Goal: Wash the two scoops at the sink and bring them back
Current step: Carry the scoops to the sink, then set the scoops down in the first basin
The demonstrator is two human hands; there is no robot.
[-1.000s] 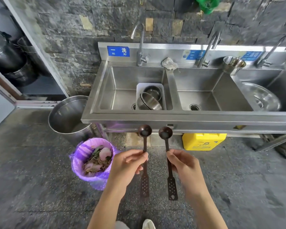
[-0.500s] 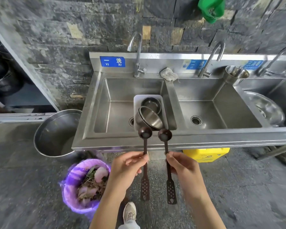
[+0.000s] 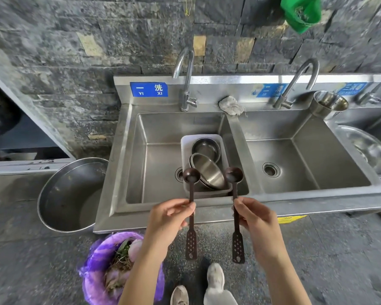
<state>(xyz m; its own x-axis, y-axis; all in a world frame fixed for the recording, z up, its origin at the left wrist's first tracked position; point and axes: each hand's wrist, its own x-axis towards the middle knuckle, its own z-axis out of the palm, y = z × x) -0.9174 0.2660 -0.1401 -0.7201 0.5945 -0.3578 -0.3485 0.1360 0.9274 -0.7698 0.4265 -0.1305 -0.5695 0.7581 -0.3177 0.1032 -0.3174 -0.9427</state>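
We have closed in on the long stainless steel sink (image 3: 141, 216). A second ago the round heads of our two scoops hung over the floor, short of the sink's front rim. Now both heads sit above the sink's left basin (image 3: 158, 137), over the near end of the white plastic tray (image 3: 184, 150) of steel bowls (image 3: 208, 170) lying in it.

The grip has not changed. Our left hand (image 3: 169, 219) pinches the thin stem of the left dark brown long-handled scoop (image 3: 191, 194) between thumb and fingertips, and our right hand (image 3: 255, 219) pinches the right dark brown long-handled scoop (image 3: 235, 192) the same way. The perforated handle ends hang below our hands, over the floor in front of the sink. The scoops have also spread further apart.

So the walk to the sink looks finished and washing can begin. No water runs from the curved chrome tap (image 3: 186, 84) at the back of the sink's left basin. Both hands are occupied, so we judge one hand must take both scoops to free the other for the tap.
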